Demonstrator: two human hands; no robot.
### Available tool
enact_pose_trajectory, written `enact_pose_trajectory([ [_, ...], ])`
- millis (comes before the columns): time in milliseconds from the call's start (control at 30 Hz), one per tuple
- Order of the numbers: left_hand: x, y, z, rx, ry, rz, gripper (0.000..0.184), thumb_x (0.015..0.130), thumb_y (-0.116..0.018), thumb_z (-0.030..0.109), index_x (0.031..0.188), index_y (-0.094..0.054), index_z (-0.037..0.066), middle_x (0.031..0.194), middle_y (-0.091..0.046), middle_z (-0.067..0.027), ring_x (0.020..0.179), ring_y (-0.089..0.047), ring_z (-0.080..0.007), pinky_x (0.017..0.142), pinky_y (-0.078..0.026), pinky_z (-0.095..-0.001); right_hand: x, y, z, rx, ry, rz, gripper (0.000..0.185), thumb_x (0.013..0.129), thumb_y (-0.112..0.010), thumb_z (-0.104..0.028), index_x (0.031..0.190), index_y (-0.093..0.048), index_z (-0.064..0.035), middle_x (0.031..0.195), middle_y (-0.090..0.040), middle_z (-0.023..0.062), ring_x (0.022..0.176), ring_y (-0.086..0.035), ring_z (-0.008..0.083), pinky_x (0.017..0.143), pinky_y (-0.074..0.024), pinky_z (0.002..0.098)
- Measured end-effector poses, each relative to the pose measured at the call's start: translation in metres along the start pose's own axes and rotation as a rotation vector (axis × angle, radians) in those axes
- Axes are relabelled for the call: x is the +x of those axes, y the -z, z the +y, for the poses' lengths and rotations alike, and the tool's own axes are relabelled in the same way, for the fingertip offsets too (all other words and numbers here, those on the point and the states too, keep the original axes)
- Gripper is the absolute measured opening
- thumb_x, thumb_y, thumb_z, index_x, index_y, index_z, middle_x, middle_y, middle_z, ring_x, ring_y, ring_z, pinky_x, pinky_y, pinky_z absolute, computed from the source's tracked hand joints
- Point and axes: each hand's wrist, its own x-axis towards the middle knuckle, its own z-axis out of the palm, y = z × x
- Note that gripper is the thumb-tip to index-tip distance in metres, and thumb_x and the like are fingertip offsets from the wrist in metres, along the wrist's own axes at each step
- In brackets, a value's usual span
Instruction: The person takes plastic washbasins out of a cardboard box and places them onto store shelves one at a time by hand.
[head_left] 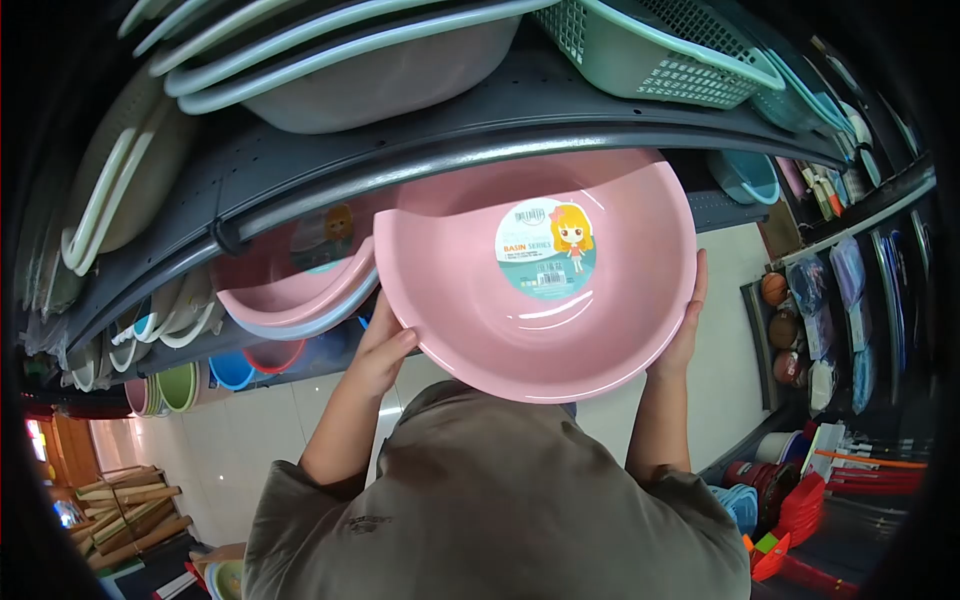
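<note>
A round pink plastic basin [460, 330] is held up in front of my chest, its open side facing me. Inside, on its bottom, sits a round label [545, 248] with a cartoon girl and the words "BASIN SERIES". My left hand [385, 340] grips the lower left rim, thumb over the edge and the other fingers behind it. At the right side, my right hand [690, 325] is closed against the outer wall, its fingers partly hidden. The basin's far edge reaches beneath the upper shelf.
Stacked pink and blue basins [300, 300] stand on the lower shelf at left. Above, a dark shelf [480, 120] carries pale basins [380, 75] and a green perforated basket [660, 60]. Balls [785, 330] and packaged goods line a rack at right. Tiled floor [240, 450] shows below.
</note>
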Motion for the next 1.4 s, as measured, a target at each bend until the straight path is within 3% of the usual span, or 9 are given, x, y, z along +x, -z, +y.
enact_pose_trajectory([
  [433,0.107,-0.054,-0.033,0.113,-0.473,0.529,0.096,0.078,-0.062,0.036,0.144,-0.001,0.004,0.148,-0.012,-0.0127,0.138,-0.012,-0.027,0.111,-0.011,-0.0385,0.161,0.004,0.053,-0.057,0.021,-0.47,0.087,0.087,-0.055,-0.041,0.144,-0.005,0.0012,0.145,-0.021,0.0146,0.133,-0.022,0.0253,0.109,-0.018,0.0362],
  [600,0.143,-0.054,-0.049,0.222,-0.501,0.755,0.059,0.087,-0.048,0.017,0.138,-0.022,0.002,0.139,-0.026,-0.013,0.13,-0.025,-0.0245,0.108,-0.017,-0.0345,0.187,-0.002,0.089,0.029,-0.118,-0.441,0.028,0.087,-0.054,-0.001,0.114,-0.055,0.0045,0.115,-0.056,0.0121,0.108,-0.052,0.0206,0.095,-0.0386,0.0325],
  [767,0.146,-0.037,-0.083,1.049,-0.482,1.009,0.03,0.091,-0.045,0.012,0.117,-0.052,-0.002,0.132,-0.033,-0.019,0.123,-0.031,-0.0336,0.106,-0.023,-0.0381,0.196,0.004,0.113,-0.246,0.017,-0.54,0.026,0.087,-0.057,-0.006,0.109,-0.057,0.0066,0.114,-0.057,0.0136,0.105,-0.054,0.021,0.093,-0.0408,0.0337],
  [833,0.144,-0.042,-0.096,1.05,-0.337,1.041,0.045,0.088,-0.049,0.017,0.127,-0.044,-0.005,0.132,-0.033,-0.0259,0.12,-0.034,-0.0411,0.104,-0.026,-0.0428,0.194,0.003,0.108,-0.262,-0.17,-0.63,0.053,0.09,-0.054,-0.005,0.137,-0.031,0.0011,0.135,-0.04,0.0117,0.124,-0.038,0.0192,0.104,-0.0295,0.0319],
  [933,0.14,-0.05,-0.113,1.069,-0.304,1.124,0.044,0.091,-0.046,0.02,0.128,-0.042,-0.005,0.132,-0.035,-0.0256,0.121,-0.036,-0.0385,0.104,-0.028,-0.0412,0.19,0.015,0.129,-0.333,-0.126,-0.659,0.058,0.089,-0.053,-0.002,0.14,-0.025,0.0008,0.139,-0.035,0.0128,0.124,-0.038,0.0208,0.105,-0.0262,0.0321],
  [1033,0.13,-0.055,-0.124,0.911,-0.311,1.108,0.043,0.093,-0.045,0.021,0.127,-0.042,-0.005,0.132,-0.036,-0.023,0.119,-0.041,-0.0335,0.102,-0.033,-0.0382,0.183,0.02,0.141,-0.277,0.007,-0.544,0.035,0.089,-0.058,-0.011,0.119,-0.05,0.0049,0.121,-0.053,0.0158,0.112,-0.049,0.0242,0.097,-0.036,0.0352],
  [1133,0.116,-0.058,-0.134,0.568,-0.334,1.09,0.035,0.094,-0.046,0.019,0.121,-0.047,-0.003,0.12,-0.047,-0.0153,0.103,-0.052,-0.0219,0.091,-0.041,-0.0322,0.179,0.032,0.145,-0.313,-0.066,-0.535,0.048,0.096,-0.043,-0.017,0.137,-0.026,0.0007,0.132,-0.039,0.0132,0.119,-0.045,0.0224,0.099,-0.0351,0.036],
  [1300,0.055,-0.046,-0.186,0.318,-0.188,0.997,0.021,0.095,-0.046,0.018,0.106,-0.054,0.002,0.096,-0.059,-0.0047,0.084,-0.054,-0.012,0.075,-0.042,-0.025,0.145,0.057,0.152,-0.293,-0.431,-0.442,0.04,0.099,-0.037,-0.03,0.132,-0.034,-0.0061,0.124,-0.044,0.0109,0.093,-0.055,0.0157,0.078,-0.0439,0.0294],
  [1400,-0.015,-0.031,-0.234,0.265,0.21,0.963,0.015,0.089,-0.051,0.013,0.097,-0.056,0.0,0.082,-0.058,-0.0045,0.074,-0.056,-0.0134,0.07,-0.046,-0.0272,0.106,0.065,0.166,-0.315,-0.517,-0.598,0.036,0.099,-0.039,-0.028,0.126,-0.041,-0.0045,0.11,-0.052,0.0079,0.08,-0.056,0.0115,0.071,-0.043,0.0246],
])
